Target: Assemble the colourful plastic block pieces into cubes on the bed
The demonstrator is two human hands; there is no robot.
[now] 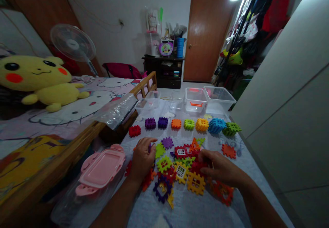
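My left hand (pixel 142 157) sits at the left edge of a pile of interlocking plastic building pieces (pixel 180 173), with a small purple piece (pixel 149 148) showing between its fingers. My right hand (pixel 221 168) reaches in from the right, its curled fingers over a red waffle-grid piece (pixel 196 168). Whether that hand grips the piece, I cannot tell. A yellow window piece (pixel 181 172) and a yellow-orange grid piece (pixel 195 183) lie between my hands. Above the pile, a row of separate pieces runs across the cloth, including a red one (pixel 134 130) and a green one (pixel 231 129).
A pink lidded container part (pixel 101 168) lies on plastic sheeting left of my left hand. Clear plastic boxes (pixel 219 99) stand beyond the row. A wooden bed edge (pixel 77 139) with a plush toy runs along the left, and a pale wardrobe panel (pixel 280 118) stands on the right.
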